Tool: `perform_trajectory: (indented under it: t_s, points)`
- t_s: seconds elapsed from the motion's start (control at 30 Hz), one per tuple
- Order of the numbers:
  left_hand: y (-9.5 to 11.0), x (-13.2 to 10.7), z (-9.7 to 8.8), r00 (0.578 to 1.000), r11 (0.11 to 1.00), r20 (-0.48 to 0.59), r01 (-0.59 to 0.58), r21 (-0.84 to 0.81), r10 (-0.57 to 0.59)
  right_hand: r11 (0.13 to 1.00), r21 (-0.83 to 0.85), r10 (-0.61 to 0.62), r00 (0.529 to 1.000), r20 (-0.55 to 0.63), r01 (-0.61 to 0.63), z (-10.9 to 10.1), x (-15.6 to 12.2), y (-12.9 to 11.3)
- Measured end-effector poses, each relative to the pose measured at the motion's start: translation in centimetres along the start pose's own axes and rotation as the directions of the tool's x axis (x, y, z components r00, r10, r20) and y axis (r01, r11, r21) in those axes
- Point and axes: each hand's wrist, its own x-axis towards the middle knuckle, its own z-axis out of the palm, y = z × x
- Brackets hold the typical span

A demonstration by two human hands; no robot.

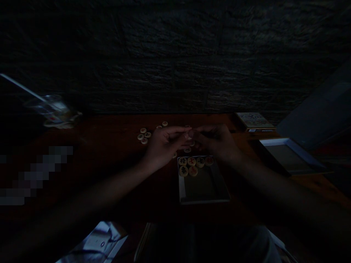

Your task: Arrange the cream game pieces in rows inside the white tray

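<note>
Head view: your left-hand grip [166,143] and right-hand grip [221,141] meet at the fingertips, fingers drawn in; it is too dark to tell what they pinch. Round, pale wooden game pieces [147,134] lie left of your left-hand grip. Nearer you, below both grips, black- and red-marked pieces [183,171] fill part of a shallow, pale-walled rectangular box [203,188] on the reddish-brown wooden table [117,126].

Left hand [164,144] meets right hand [221,140] at fingertips [187,128].
</note>
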Motion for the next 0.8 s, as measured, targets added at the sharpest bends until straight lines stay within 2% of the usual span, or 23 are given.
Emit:
perform_trajectory:
  t_s: [0.3, 0.47, 0.6, 0.8]
  points:
    - [0.19, -0.17, 0.3, 0.999, 0.999, 0.032, 0.0, -0.036, 0.001, 0.999, 0.028, 0.027, 0.997, -0.07, -0.025, 0.31, 0.0, 0.28]
    - [0.23, -0.14, 0.18, 0.999, 0.999, 0.025, -0.035, -0.027, 0.036, 0.997, 0.072, 0.033, 0.999, -0.024, -0.031, 0.34, -0.07, 0.12]
    - [0.27, -0.13, 0.07, 0.997, 0.997, 0.033, -0.066, -0.031, 0.067, 0.981, 0.183, 0.062, 0.998, -0.016, -0.058, 0.26, -0.03, -0.05]
    - [0.35, -0.07, 0.15, 1.0, 0.997, -0.012, -0.005, -0.083, 0.004, 0.969, 0.247, 0.028, 0.999, -0.038, -0.017, -0.03, 0.06, 0.04]
